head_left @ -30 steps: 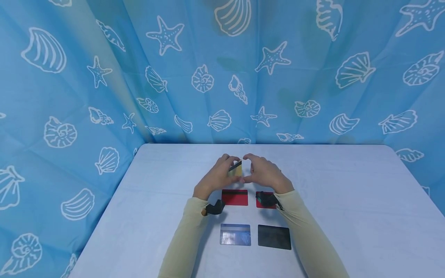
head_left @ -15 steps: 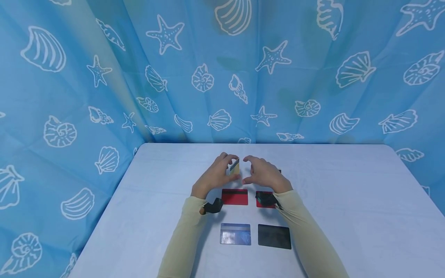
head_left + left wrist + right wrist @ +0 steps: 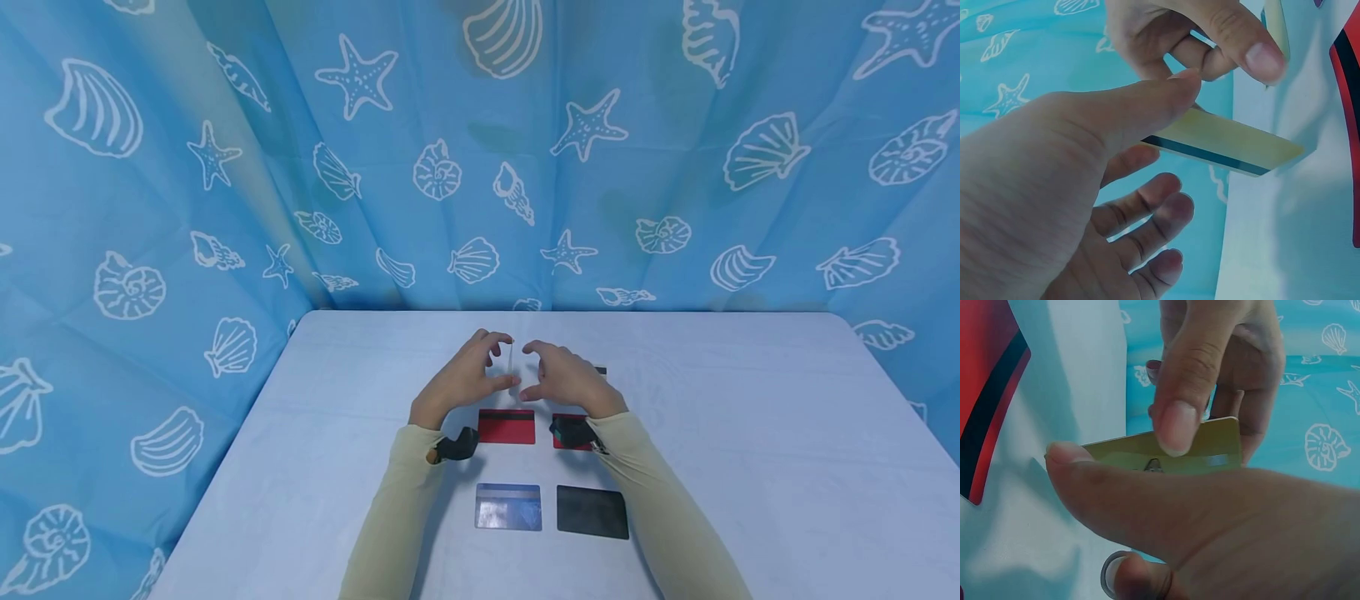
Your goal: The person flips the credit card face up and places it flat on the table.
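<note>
The left hand (image 3: 463, 377) pinches a flat pale-gold card with a dark stripe (image 3: 1229, 142) between thumb and finger; in the head view this card stands almost edge-on. The right hand (image 3: 572, 377) is released: its thumb and fingers make a curve toward the card, and the head view shows a narrow gap before it. In the right wrist view, the other face of the card carries a small dark mark, and the left thumb (image 3: 1179, 425) appears over this face.

The gold card is held just beyond a red card with a black stripe (image 3: 507, 429), which lies flat on the white counter (image 3: 750, 417). To the right of this striped red card is another red card (image 3: 564, 446), partly covered by a black wrist device (image 3: 572, 431). On its near side lies a shiny blue-silver card (image 3: 508, 510), and toward the near right a plain black card (image 3: 592, 512). Beyond it to the right, a small dark-edged piece (image 3: 601, 370) is mostly hidden by the right hand. Far behind it hangs a blue curtain with white shells and starfish (image 3: 480, 208).
</note>
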Motion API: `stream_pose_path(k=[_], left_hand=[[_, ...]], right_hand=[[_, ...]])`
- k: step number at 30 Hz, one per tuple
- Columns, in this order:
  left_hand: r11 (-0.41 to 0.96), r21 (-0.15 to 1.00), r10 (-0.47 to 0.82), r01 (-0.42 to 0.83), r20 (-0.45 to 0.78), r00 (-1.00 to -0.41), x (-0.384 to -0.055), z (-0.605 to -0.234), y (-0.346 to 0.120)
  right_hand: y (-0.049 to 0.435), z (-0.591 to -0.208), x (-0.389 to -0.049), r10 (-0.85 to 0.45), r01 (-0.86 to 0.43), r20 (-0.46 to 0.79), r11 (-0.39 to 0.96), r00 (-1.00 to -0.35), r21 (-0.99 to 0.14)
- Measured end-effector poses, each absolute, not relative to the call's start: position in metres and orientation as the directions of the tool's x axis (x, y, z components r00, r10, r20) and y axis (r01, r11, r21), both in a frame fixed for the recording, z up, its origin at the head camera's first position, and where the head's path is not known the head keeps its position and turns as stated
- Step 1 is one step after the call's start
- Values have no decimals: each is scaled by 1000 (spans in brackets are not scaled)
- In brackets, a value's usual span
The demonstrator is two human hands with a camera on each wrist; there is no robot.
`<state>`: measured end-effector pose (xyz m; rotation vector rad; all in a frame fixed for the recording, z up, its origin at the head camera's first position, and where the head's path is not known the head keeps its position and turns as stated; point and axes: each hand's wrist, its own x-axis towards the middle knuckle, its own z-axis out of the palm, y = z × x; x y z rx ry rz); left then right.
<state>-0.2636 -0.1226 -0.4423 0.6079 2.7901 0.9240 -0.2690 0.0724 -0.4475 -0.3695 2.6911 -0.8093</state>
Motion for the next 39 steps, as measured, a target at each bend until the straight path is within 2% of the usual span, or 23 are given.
stream_pose_path(k=[21,39], left_hand=[[679,621,470,393,44,-882,-263,-440,-124],[670,636,462,383,47,-886,-263,-439,-123]], right_hand=[[69,-459,-270,-372,-180,-204,773,-906,-608],[71,-464,-274,-377,-182,-201,767,-904,-615]])
